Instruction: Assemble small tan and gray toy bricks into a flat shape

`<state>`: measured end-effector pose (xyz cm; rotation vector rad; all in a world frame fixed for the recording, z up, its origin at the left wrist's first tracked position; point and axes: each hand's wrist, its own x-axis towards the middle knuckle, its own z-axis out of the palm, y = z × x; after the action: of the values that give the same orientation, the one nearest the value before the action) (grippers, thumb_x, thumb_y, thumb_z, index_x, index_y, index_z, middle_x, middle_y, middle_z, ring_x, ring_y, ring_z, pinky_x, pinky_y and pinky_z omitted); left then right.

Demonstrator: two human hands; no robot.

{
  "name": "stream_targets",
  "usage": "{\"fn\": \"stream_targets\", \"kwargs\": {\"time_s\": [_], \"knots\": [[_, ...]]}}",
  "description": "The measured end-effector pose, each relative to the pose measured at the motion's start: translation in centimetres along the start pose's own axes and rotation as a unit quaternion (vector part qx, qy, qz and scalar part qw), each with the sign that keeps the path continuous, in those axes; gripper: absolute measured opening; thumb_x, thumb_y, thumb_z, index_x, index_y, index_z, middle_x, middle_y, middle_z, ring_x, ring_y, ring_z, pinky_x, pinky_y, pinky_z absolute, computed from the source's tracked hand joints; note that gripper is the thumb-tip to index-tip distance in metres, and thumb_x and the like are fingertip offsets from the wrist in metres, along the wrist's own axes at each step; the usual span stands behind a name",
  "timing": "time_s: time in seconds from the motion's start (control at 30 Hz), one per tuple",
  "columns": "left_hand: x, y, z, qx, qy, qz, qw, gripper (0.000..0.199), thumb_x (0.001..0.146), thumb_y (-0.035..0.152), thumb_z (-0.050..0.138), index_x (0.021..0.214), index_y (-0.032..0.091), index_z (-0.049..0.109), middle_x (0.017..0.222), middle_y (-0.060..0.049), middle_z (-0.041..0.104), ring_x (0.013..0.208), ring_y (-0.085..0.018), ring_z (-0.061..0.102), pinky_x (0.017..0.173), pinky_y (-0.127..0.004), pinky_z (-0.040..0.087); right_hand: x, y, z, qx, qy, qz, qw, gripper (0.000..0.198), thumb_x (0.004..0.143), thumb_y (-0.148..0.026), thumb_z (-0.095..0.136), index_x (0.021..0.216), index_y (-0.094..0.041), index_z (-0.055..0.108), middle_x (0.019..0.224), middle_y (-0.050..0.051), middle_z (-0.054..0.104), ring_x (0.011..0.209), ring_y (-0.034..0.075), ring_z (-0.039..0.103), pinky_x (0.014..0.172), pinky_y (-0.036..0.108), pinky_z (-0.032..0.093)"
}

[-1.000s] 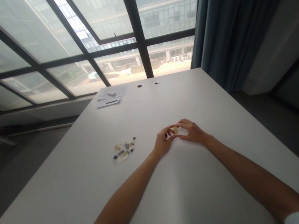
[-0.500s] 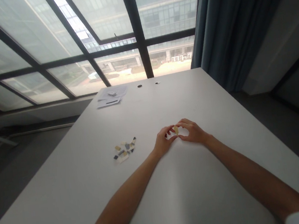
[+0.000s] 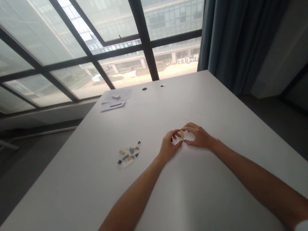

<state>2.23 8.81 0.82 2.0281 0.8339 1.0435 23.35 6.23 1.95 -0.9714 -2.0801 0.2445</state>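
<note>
Between my two hands, just above the white table point(image 3: 155, 123), is a small tan piece point(image 3: 182, 135) that looks like a toy building brick. My left hand point(image 3: 169, 144) pinches it from the left with thumb and fingertips. From the right, my right hand point(image 3: 198, 135) grips the same piece between thumb and index finger. Its fine shape is too small to make out, and fingertips hide its edges. Left of my hands lies a loose pile of small bricks point(image 3: 131, 151) in tan, white, grey and black.
Papers point(image 3: 112, 105) with a small white object point(image 3: 116, 96) on them lie at the table's far left corner. Two round dark cable holes point(image 3: 144, 89) sit near the far edge. Behind are large windows point(image 3: 122, 67) and, at right, a blue curtain point(image 3: 219, 28).
Both hands keep hold of the tan piece in almost the same position. The whole view has shifted very slightly; the pile lies as before.
</note>
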Motion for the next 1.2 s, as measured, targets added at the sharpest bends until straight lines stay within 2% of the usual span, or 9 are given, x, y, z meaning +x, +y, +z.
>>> {"fn": "stream_targets", "kwargs": {"time_s": [0.43, 0.6, 0.7, 0.8, 1.2], "knots": [[-0.08, -0.38, 0.01, -0.013, -0.002, 0.000, 1.000, 0.050, 0.076, 0.017, 0.072, 0.124, 0.019, 0.061, 0.096, -0.003, 0.067, 0.079, -0.014, 0.053, 0.071, -0.027, 0.043, 0.00, 0.28, 0.18, -0.009, 0.015, -0.019, 1.000, 0.041, 0.082, -0.024, 0.074, 0.121, -0.025, 0.061, 0.106, 0.008, 0.066, 0.100, 0.026, 0.062, 0.087, 0.043, 0.055], [-0.16, -0.47, -0.05, 0.009, 0.005, 0.001, 1.000, 0.048, 0.078, 0.021, 0.072, 0.125, 0.020, 0.062, 0.078, 0.003, 0.052, 0.071, -0.013, 0.045, 0.068, -0.026, 0.038, -0.07, 0.39, 0.29, -0.008, 0.023, -0.020, 0.999, 0.044, 0.081, -0.022, 0.073, 0.122, -0.026, 0.059, 0.107, 0.008, 0.065, 0.101, 0.026, 0.062, 0.087, 0.044, 0.056], [-0.24, -0.37, -0.02, 0.025, 0.008, 0.001, 1.000, 0.052, 0.079, 0.022, 0.072, 0.129, 0.020, 0.060, 0.076, 0.004, 0.047, 0.071, -0.013, 0.042, 0.069, -0.026, 0.037, -0.10, 0.39, 0.37, -0.005, 0.026, -0.021, 0.999, 0.045, 0.081, -0.020, 0.071, 0.124, -0.026, 0.058, 0.108, 0.008, 0.065, 0.103, 0.026, 0.061, 0.088, 0.044, 0.056], [-0.28, -0.20, 0.04, 0.035, 0.005, 0.005, 0.999, 0.057, 0.079, 0.023, 0.072, 0.134, 0.020, 0.058, 0.076, 0.004, 0.047, 0.071, -0.013, 0.043, 0.070, -0.027, 0.037, -0.08, 0.41, 0.41, -0.003, 0.029, -0.022, 0.999, 0.046, 0.080, -0.018, 0.070, 0.124, -0.025, 0.057, 0.110, 0.009, 0.064, 0.104, 0.026, 0.061, 0.089, 0.044, 0.056], [-0.25, 0.05, 0.05, 0.040, 0.014, 0.012, 0.999, 0.051, 0.078, 0.023, 0.071, 0.128, 0.021, 0.061, 0.076, 0.003, 0.048, 0.072, -0.014, 0.045, 0.070, -0.027, 0.038, -0.06, 0.23, 0.31, -0.002, 0.024, -0.020, 0.999, 0.045, 0.079, -0.018, 0.070, 0.123, -0.024, 0.057, 0.110, 0.009, 0.064, 0.104, 0.026, 0.061, 0.088, 0.043, 0.056]]}}
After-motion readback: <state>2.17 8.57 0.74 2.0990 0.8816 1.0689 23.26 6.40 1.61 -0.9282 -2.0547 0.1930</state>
